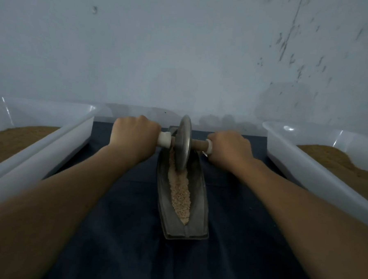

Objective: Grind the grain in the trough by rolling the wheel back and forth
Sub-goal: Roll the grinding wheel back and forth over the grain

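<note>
1. The dark cloth (120, 232) covers the work surface; I judge it helps stop the trough sliding under a push
2. A white tub on the left (50, 145) and another tub on the right (305, 167), each holding brown ground stuff, stand well apart from the trough
3. The trough (199, 204), a long boat-shaped grey channel, lies mid-cloth, pointing away from the person; it looks heavy and stiff, likely to stay put unaided
4. The wheel (184, 143), a thick metal disc, stands on edge in the trough's far half, rim down in the grain; probably heavy enough to crush by its own weight, yet its narrow rim may tip sideways
5. The left hand (134, 136) and right hand (229, 149) each wrap curled fingers round one end of the axle, either side of the disc
6. The axle (197, 144), a bar through the hub with a white sleeve (164, 139), is the place to hold; even pressure from both sides should keep the disc upright
7. The grain (180, 194), a pale coarse strip along the groove, looks loose and dry, apt to spill if rolled fast
</note>
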